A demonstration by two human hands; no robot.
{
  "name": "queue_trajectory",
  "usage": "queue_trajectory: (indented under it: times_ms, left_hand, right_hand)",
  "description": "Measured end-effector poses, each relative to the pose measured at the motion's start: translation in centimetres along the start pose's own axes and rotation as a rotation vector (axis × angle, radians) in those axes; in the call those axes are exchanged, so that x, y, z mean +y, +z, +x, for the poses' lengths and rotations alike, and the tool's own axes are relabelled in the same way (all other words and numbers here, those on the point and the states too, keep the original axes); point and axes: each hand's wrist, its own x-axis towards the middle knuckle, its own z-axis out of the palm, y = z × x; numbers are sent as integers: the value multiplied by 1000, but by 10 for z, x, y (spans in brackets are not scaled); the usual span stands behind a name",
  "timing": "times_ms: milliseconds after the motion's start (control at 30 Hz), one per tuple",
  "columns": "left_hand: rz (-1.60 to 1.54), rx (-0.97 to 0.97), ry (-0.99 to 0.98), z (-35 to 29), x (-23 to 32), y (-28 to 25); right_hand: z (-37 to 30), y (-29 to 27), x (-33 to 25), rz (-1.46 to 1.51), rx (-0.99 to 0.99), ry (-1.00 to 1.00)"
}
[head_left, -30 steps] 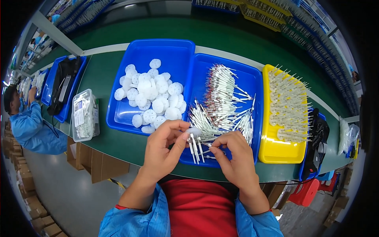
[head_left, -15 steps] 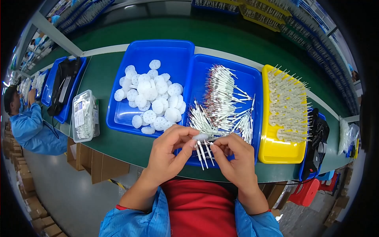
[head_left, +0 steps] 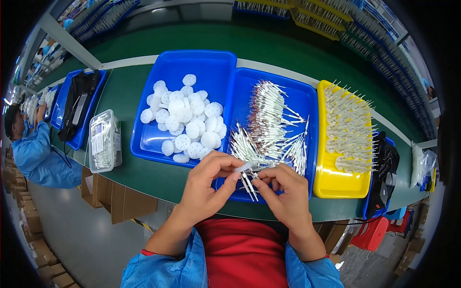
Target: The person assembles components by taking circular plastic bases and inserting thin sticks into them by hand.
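Pinched between the thumb and fingers of my left hand (head_left: 204, 185) is a translucent white plastic disc (head_left: 244, 166), seen tilted. Several thin white sticks (head_left: 248, 185) pass through it and point down toward me. My right hand (head_left: 288, 192) is closed close beside the disc, thumb and forefinger on a thin white stick (head_left: 255, 176), partly hidden by the fingers. Beyond my hands, a blue tray (head_left: 300, 84) holds a heap of white sticks with reddish-brown ends (head_left: 269, 115). To its left, another blue tray (head_left: 151, 144) carries a pile of loose perforated discs (head_left: 185, 113).
At right, a yellow tray (head_left: 338, 187) holds rows of discs fitted with sticks (head_left: 350, 129). A clear plastic box (head_left: 105, 141) stands at left. Black bags lie in blue trays on both ends of the green bench (head_left: 144, 177). A person in blue (head_left: 41, 153) works at far left.
The disc in my left hand has tilted, its right side higher. The sticks below it have swung slightly, and my right fingers have shifted a little left.
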Motion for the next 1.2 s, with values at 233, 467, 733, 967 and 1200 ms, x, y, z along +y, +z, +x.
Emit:
queue_trajectory:
  times_ms: [233,467,733,967,1200]
  left_hand:
    - [38,-25,12,-2,0,-1]
    - [72,-37,68,1,-1,0]
    - [139,-57,167,9,-11,3]
    - [158,-123,175,18,-9,8]
    - [202,-91,149,9,-4,13]
  right_hand:
    - [-3,3,-3,12,13,56]
    - [-4,6,-7,0,9,86]
    - [-14,6,-12,-20,36,88]
    - [-22,7,-9,-150,90,-1]
    - [-19,9,-6,-175,105,-92]
